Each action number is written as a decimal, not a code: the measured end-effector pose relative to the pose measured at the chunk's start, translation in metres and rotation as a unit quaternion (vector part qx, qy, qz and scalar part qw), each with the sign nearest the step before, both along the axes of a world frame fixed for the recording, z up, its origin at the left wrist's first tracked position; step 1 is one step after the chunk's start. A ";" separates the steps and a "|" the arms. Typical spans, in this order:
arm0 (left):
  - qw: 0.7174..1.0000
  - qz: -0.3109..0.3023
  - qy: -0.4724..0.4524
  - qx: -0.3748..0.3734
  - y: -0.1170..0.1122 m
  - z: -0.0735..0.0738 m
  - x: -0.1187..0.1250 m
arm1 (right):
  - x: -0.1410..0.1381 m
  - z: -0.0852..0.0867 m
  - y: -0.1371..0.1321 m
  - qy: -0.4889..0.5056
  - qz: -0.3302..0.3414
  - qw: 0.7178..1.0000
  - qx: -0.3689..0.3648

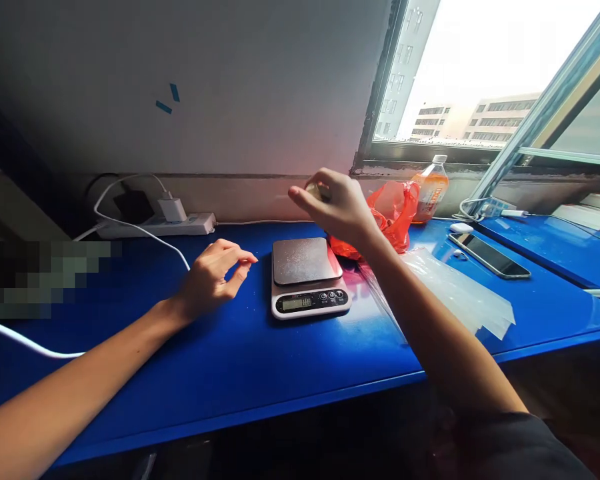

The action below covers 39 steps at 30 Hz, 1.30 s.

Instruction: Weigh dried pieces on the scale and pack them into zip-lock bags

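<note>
A white kitchen scale (307,261) with a metal platform rests on the blue table; its display appears to show zero, and nothing but small specks lies on the platform. Left of the scale, my left hand (215,270) is just above the table, its thumb and index fingertips drawn nearly together with nothing visible between them. Raised above and behind the scale is my right hand (337,203), its fingers curled around a small pale yellowish item (317,191), mostly hidden by the fingers. A red plastic bag (397,213) sits behind my right wrist.
Clear plastic bags (460,293) lie under my right forearm. Farther right are a phone (493,255), an earbud (460,255) and its case (461,228). An orange drink bottle (433,190) stands by the window. A power strip (155,225) with a white cable (145,233) is at left.
</note>
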<state>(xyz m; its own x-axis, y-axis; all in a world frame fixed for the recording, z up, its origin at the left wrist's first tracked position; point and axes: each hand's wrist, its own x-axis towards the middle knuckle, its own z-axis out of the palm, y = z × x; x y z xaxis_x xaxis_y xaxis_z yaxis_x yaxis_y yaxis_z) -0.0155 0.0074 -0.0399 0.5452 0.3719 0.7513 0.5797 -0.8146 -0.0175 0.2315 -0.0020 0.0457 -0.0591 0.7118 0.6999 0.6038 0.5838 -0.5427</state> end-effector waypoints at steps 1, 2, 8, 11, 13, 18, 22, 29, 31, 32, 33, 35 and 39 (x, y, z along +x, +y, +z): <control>1.000 0.008 -0.007 -0.017 -0.001 0.000 -0.002 | 0.000 -0.009 -0.003 -0.006 0.007 1.000 -0.002; 0.999 0.011 -0.019 -0.034 -0.003 0.000 -0.001 | 0.002 -0.018 -0.006 -0.007 0.017 1.000 -0.011; 0.995 -0.019 -0.027 -0.096 -0.018 0.004 0.017 | 0.012 -0.046 -0.005 -0.014 0.028 1.000 0.001; 0.991 -0.029 -0.004 -0.134 -0.020 0.001 0.021 | 0.006 -0.050 0.002 -0.106 -0.003 0.994 0.008; 0.989 -0.030 -0.004 -0.146 -0.019 -0.001 0.022 | -0.001 -0.053 0.005 -0.163 -0.035 0.986 -0.015; 0.991 -0.023 -0.020 -0.133 -0.019 -0.001 0.021 | -0.016 -0.060 0.008 -0.265 -0.054 0.961 -0.063; 0.991 -0.025 -0.023 -0.130 -0.019 -0.001 0.021 | -0.017 -0.063 0.008 -0.253 -0.024 0.965 -0.067; 0.986 -0.020 -0.028 -0.161 -0.019 -0.004 0.022 | -0.013 -0.066 0.015 -0.123 0.027 0.992 -0.030; 0.988 -0.017 -0.019 -0.155 -0.020 -0.002 0.022 | -0.011 -0.066 0.018 -0.018 0.039 0.999 -0.017; 0.989 -0.017 -0.010 -0.146 -0.020 -0.002 0.023 | -0.011 -0.066 0.019 0.039 0.044 0.998 -0.017; 0.991 -0.020 0.002 -0.133 -0.020 -0.001 0.023 | -0.010 -0.066 0.020 0.096 0.050 0.994 -0.025; 0.994 -0.027 0.023 -0.101 -0.022 0.000 0.024 | -0.010 -0.065 0.021 0.196 0.062 0.977 -0.052; 0.998 -0.040 0.030 -0.046 -0.029 0.000 0.030 | -0.012 -0.059 0.019 0.313 0.084 0.941 -0.099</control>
